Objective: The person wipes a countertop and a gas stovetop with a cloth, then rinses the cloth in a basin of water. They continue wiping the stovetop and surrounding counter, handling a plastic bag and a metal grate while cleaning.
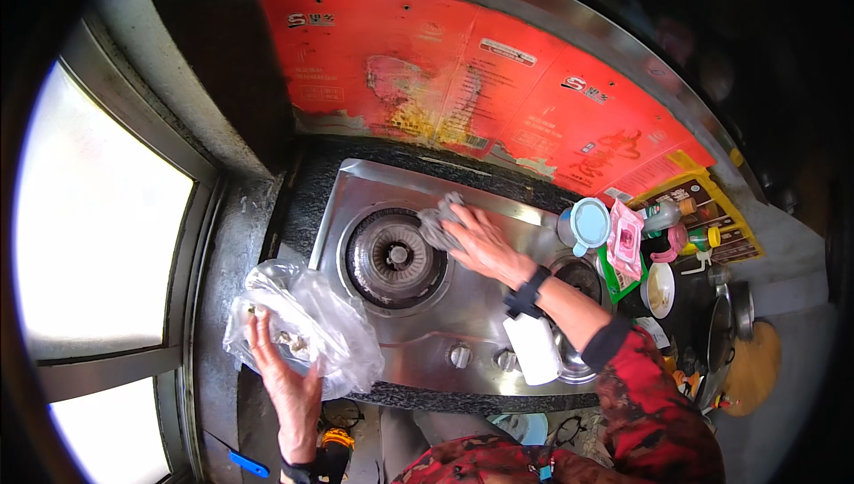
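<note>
My right hand [490, 247] holds a crumpled grey cloth [440, 225] against the steel top of a gas stove [427, 324], at the upper right edge of the left burner [398, 255]. A clear plastic bag [340, 334] covers the stove's front left corner, with some scraps visible inside it. My left hand [287, 377] grips this bag at its near left side, thumb and fingers spread around its mouth. Below my right wrist, a white paper roll [534, 350] lies over the front of the stove. The right burner [577, 284] is partly hidden by my forearm.
Red printed cardboard [400, 37] lines the wall behind. To the right stand a blue-lidded container [590, 227], a pink wipes pack [625, 237], a glass bottle [660, 216], a white bowl [658, 290] and a wok [719, 334]. A window [107, 217] is at left.
</note>
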`<act>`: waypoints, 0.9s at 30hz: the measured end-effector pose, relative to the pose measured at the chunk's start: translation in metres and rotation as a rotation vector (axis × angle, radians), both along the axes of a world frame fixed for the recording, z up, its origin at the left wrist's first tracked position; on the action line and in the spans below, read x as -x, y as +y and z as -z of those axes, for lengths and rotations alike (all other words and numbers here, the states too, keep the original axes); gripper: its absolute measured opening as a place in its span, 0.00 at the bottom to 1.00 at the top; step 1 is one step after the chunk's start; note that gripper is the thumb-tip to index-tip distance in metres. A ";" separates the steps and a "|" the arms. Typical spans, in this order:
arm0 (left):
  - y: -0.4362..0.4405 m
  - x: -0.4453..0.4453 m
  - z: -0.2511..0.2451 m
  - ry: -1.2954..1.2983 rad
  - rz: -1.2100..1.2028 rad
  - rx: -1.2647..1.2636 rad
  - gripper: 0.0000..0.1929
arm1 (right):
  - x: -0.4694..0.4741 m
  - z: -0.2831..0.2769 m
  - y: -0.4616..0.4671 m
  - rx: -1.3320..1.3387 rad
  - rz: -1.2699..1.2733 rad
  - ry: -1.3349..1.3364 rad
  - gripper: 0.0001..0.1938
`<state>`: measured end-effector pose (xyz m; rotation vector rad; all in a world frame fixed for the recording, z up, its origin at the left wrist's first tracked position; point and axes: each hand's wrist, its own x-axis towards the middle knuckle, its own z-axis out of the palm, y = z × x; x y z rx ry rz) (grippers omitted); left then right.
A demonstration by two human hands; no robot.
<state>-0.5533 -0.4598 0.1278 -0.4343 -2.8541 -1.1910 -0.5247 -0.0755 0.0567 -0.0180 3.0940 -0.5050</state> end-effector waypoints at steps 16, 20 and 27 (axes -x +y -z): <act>-0.021 0.007 0.049 0.026 -0.003 0.141 0.22 | 0.177 0.023 -0.057 0.040 -0.229 0.157 0.22; -0.034 0.013 0.047 0.128 0.053 0.025 0.21 | 0.157 0.029 -0.050 0.025 -0.133 0.223 0.22; -0.059 0.009 0.037 -0.372 -0.286 -0.956 0.24 | 0.012 0.037 0.024 -0.113 0.354 0.077 0.30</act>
